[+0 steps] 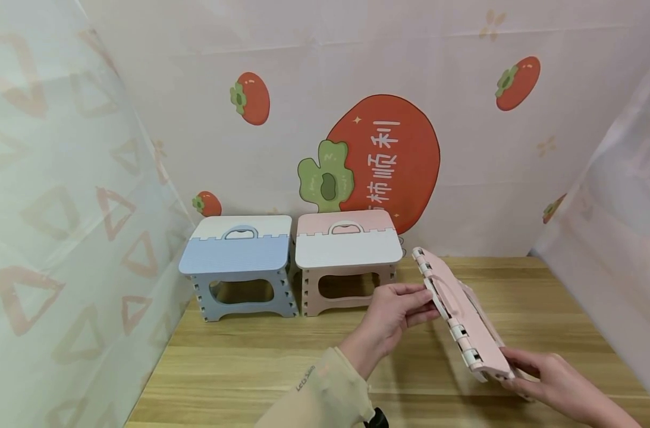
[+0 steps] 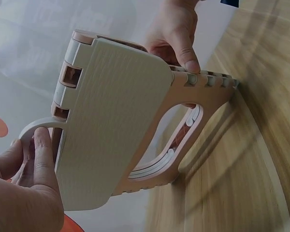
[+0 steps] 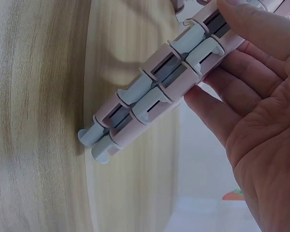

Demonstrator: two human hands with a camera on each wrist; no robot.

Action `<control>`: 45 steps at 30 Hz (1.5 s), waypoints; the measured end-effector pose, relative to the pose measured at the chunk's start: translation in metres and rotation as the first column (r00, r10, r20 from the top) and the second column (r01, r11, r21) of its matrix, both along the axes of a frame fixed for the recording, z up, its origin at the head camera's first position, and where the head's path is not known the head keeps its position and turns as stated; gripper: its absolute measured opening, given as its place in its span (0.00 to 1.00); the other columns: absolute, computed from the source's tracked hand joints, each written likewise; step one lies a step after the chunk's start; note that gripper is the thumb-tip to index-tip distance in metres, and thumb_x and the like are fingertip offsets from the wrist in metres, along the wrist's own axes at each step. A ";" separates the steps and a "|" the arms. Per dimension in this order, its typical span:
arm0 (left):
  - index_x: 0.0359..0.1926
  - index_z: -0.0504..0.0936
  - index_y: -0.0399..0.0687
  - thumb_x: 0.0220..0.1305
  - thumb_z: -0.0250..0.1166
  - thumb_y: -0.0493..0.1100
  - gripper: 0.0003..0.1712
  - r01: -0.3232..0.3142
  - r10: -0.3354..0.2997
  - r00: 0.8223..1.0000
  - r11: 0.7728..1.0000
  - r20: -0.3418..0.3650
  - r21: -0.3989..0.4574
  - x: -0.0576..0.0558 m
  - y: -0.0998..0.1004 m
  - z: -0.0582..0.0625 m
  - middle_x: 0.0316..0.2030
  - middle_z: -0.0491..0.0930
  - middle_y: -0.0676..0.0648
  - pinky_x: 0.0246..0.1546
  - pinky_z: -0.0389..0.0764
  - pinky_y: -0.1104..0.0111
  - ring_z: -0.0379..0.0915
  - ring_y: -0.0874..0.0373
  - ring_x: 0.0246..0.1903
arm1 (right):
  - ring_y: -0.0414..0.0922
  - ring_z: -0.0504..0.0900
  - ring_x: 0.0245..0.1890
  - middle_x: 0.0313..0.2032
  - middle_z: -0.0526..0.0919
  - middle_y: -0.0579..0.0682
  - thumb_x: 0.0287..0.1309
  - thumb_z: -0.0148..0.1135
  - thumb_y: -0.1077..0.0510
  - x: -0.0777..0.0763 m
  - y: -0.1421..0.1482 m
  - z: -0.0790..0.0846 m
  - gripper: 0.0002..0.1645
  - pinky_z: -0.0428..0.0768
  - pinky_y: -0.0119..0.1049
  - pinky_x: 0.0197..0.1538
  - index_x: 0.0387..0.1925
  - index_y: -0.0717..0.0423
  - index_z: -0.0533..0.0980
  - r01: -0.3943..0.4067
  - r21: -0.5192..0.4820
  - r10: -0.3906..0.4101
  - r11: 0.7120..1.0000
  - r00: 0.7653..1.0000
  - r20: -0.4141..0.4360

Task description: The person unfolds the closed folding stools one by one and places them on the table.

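Note:
A pink and white folding stool (image 1: 477, 324), folded nearly flat, leans on edge at the right side of the table. My left hand (image 1: 391, 315) holds its white carry handle (image 2: 37, 124), fingers hooked through the loop in the left wrist view. At the stool's near end, my right hand (image 1: 552, 377) grips the side, thumb on one face and fingers on the other. The right wrist view shows the hinged folded legs (image 3: 147, 92) lying together, their lower end at the wooden surface. One panel and the oval leg opening show in the left wrist view.
A blue and white stool (image 1: 236, 261) stands unfolded at the back left. Close beside it stands another unfolded stool (image 1: 348, 255), pink and white. Printed cloth walls (image 1: 464, 178) rise behind and on both sides of the wooden table (image 1: 250, 368).

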State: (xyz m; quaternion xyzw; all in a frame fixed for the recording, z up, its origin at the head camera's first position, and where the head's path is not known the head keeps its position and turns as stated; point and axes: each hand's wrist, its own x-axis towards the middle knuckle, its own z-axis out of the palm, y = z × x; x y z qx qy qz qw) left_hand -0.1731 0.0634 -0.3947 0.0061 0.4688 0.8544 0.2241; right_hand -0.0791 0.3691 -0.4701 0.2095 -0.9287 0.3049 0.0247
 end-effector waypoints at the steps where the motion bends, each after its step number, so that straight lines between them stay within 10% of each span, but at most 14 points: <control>1: 0.42 0.88 0.32 0.63 0.70 0.29 0.07 -0.001 0.001 1.000 1.000 0.000 -0.005 -0.001 0.000 0.001 0.38 0.88 0.35 0.43 0.88 0.58 0.87 0.51 0.33 | 0.26 0.77 0.52 0.50 0.85 0.69 0.56 0.77 0.57 0.000 -0.001 0.000 0.29 0.75 0.12 0.44 0.56 0.67 0.81 0.005 -0.007 -0.005 1.000 1.000 -0.004; 15: 0.45 0.88 0.30 0.63 0.70 0.30 0.10 0.023 -0.022 0.998 1.000 -0.055 0.018 -0.006 0.001 0.011 0.38 0.88 0.36 0.43 0.88 0.58 0.87 0.52 0.33 | 0.26 0.78 0.53 0.54 0.82 0.36 0.59 0.74 0.58 -0.001 -0.011 0.006 0.26 0.78 0.15 0.45 0.58 0.62 0.80 -0.039 -0.095 0.039 0.995 0.999 0.001; 24: 0.46 0.88 0.33 0.63 0.68 0.27 0.10 0.037 -0.033 0.997 0.998 -0.071 0.056 -0.008 -0.001 0.015 0.39 0.88 0.38 0.44 0.88 0.61 0.87 0.54 0.33 | 0.27 0.79 0.52 0.51 0.87 0.59 0.60 0.74 0.55 -0.003 -0.017 0.008 0.27 0.80 0.19 0.44 0.60 0.58 0.80 -0.003 -0.072 0.006 0.997 0.999 0.047; 45: 0.56 0.82 0.29 0.71 0.61 0.37 0.18 0.136 -0.111 0.980 0.980 -0.165 0.146 -0.010 -0.007 0.023 0.52 0.84 0.30 0.52 0.85 0.60 0.87 0.53 0.44 | 0.29 0.82 0.48 0.47 0.89 0.50 0.61 0.73 0.57 -0.004 -0.034 0.008 0.20 0.83 0.24 0.41 0.54 0.52 0.82 -0.002 -0.134 0.011 0.991 0.998 0.065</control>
